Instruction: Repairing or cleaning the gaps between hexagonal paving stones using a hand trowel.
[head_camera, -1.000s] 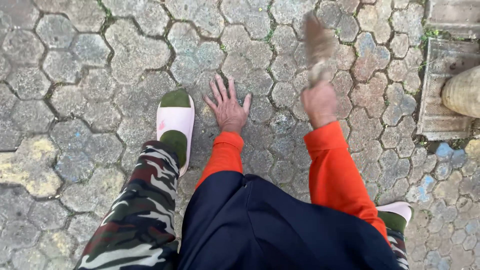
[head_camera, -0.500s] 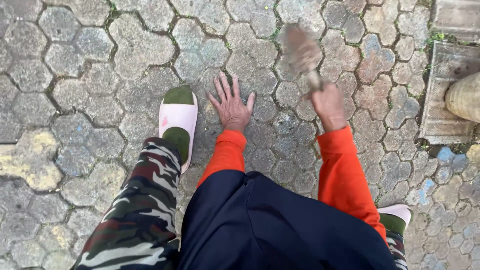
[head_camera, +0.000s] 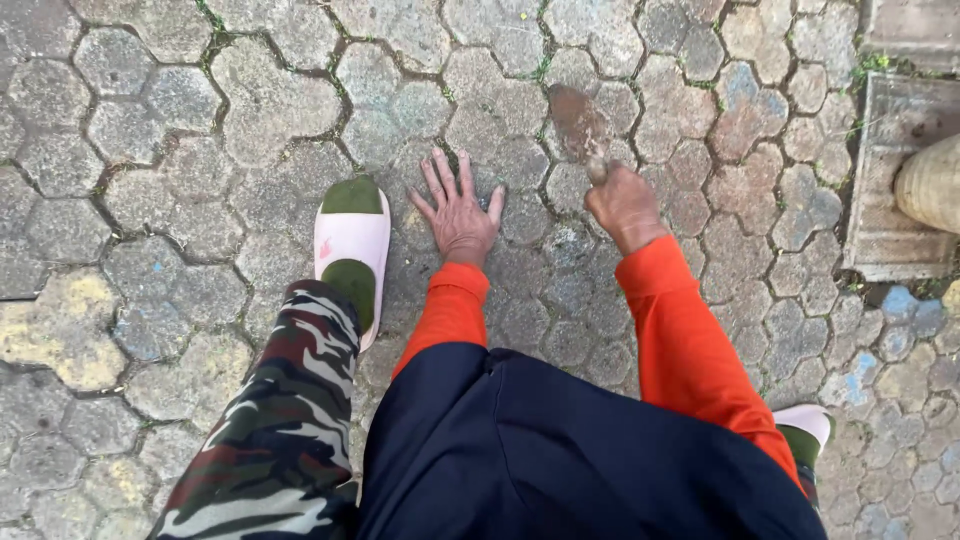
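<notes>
My left hand (head_camera: 458, 211) lies flat on the hexagonal paving stones (head_camera: 240, 110), fingers spread, holding nothing. My right hand (head_camera: 622, 202) is closed around the handle of a small rusty trowel (head_camera: 578, 124), whose brown blade points away from me and rests low over the pavers near a mossy joint. Both arms wear orange sleeves. My left foot in a pink slipper with a green sock (head_camera: 352, 250) stands just left of the flat hand. My other slipper (head_camera: 808, 430) shows at the lower right.
Camouflage trousers (head_camera: 270, 430) and a dark blue garment (head_camera: 560, 460) fill the bottom of the view. A concrete slab (head_camera: 890, 170) with a woven tan object (head_camera: 932, 183) on it lies at the right edge. Thin weeds grow in some joints.
My right hand with the trowel has moved left and nearer to me, the blade dropping toward the pavers. The left hand has stayed flat on the ground.
</notes>
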